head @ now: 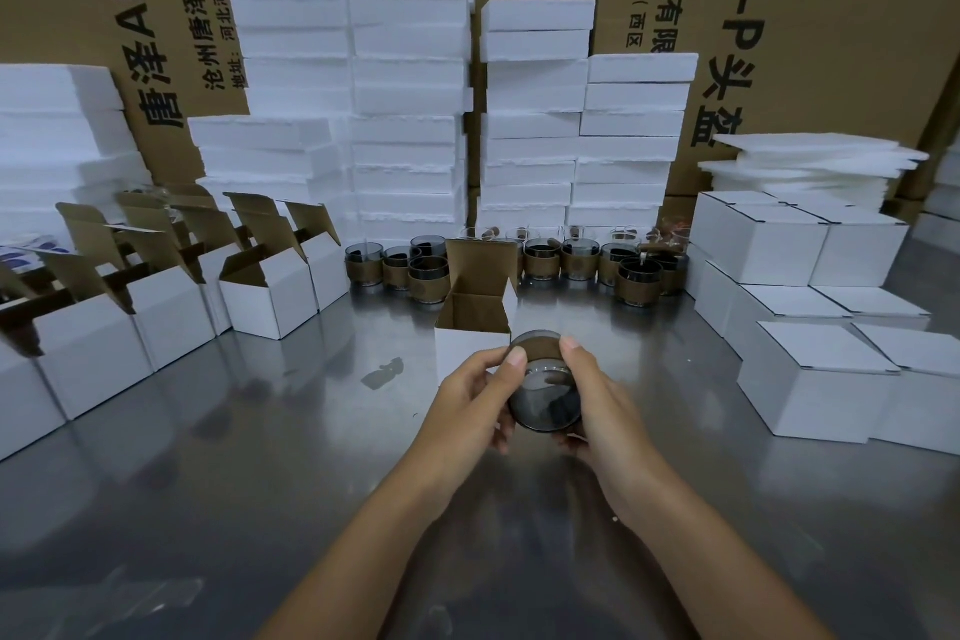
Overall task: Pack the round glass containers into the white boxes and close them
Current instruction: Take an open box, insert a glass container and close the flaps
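A round smoky glass container with a brown band is held tilted, its open mouth toward me, just in front of an open white box. My left hand grips its left side, thumb on the brown band. My right hand grips its right side, a fingertip at the band's top. The box stands on the steel table with its lid flap raised. Several more banded glass containers stand in a row behind the box.
Open white boxes with raised flaps line the left side. Closed white boxes are stacked at the right. Tall stacks of white foam blocks and brown cartons rise at the back.
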Demonstrator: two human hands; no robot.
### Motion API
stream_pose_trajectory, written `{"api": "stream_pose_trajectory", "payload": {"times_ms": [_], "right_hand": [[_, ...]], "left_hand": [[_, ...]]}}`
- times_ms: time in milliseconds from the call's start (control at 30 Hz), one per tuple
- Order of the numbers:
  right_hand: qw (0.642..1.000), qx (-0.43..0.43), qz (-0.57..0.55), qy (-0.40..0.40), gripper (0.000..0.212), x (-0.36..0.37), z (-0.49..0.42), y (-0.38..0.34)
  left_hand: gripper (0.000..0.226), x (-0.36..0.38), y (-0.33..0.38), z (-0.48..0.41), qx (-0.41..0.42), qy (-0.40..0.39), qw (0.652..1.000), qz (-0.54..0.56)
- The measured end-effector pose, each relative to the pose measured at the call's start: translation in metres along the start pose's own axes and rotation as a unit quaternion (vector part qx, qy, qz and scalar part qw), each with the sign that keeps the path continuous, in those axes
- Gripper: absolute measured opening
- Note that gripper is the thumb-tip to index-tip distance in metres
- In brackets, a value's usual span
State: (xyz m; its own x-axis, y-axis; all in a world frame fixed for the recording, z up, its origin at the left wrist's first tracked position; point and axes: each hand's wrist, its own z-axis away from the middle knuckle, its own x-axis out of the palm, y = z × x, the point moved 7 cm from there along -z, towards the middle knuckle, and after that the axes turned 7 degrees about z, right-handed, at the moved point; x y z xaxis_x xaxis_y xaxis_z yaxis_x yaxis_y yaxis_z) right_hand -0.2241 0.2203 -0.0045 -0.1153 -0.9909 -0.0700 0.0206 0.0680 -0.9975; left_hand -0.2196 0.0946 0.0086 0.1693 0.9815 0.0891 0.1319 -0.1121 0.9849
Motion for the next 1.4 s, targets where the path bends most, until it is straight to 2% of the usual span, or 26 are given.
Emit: {"api": "stream_pose_trajectory", "payload": {"times_ms": [67,200,300,400,567,667,833,1000,1133,1233,1400], "right_hand": [[1.000,0.002,-0.002,-0.003,0.047,0.000,0.001,-0.001],[1.000,0.000,-0.006,-0.005,0.049,0.000,0.000,0.000],[0.999,-0.032,-0.012,-0.005,0.061,0.002,0.000,-0.002],[0.994,-0.094,-0.040,0.027,0.067,-0.003,0.004,-0.011],[0.986,-0.157,-0.007,0.055,0.050,-0.008,0.003,-0.014],[0.983,-0.175,0.024,0.054,0.057,-0.009,0.004,-0.013],[0.978,-0.198,0.038,0.050,0.061,-0.009,0.005,-0.015],[0.974,-0.219,0.043,0.036,0.064,-0.005,0.007,-0.020],[0.970,-0.237,0.036,0.035,0.063,-0.004,0.010,-0.028],[0.967,-0.251,0.037,0.032,0.063,-0.003,0.013,-0.035],[0.957,-0.284,0.034,0.035,0.064,-0.004,0.018,-0.043]], "left_hand": [[0.043,0.000,-0.001,0.000,-0.001,0.002,1.000,-0.002],[0.059,0.000,0.000,0.000,0.006,0.008,1.000,-0.016],[0.061,-0.005,0.000,-0.001,0.017,0.028,0.999,-0.024],[0.053,-0.009,0.002,-0.004,0.041,0.048,0.998,-0.019],[0.022,-0.020,0.004,-0.009,0.075,0.092,0.993,-0.013],[0.022,-0.032,0.006,-0.011,0.096,0.147,0.981,-0.084],[0.042,-0.045,0.003,-0.017,0.107,0.207,0.943,-0.237],[0.041,-0.053,-0.006,-0.025,0.083,0.203,0.929,-0.300],[0.019,-0.054,0.004,-0.024,0.125,0.214,0.905,-0.344],[0.005,-0.044,0.013,-0.019,0.169,0.183,0.895,-0.370],[0.010,-0.024,0.020,-0.012,0.211,0.131,0.867,-0.433]]}}
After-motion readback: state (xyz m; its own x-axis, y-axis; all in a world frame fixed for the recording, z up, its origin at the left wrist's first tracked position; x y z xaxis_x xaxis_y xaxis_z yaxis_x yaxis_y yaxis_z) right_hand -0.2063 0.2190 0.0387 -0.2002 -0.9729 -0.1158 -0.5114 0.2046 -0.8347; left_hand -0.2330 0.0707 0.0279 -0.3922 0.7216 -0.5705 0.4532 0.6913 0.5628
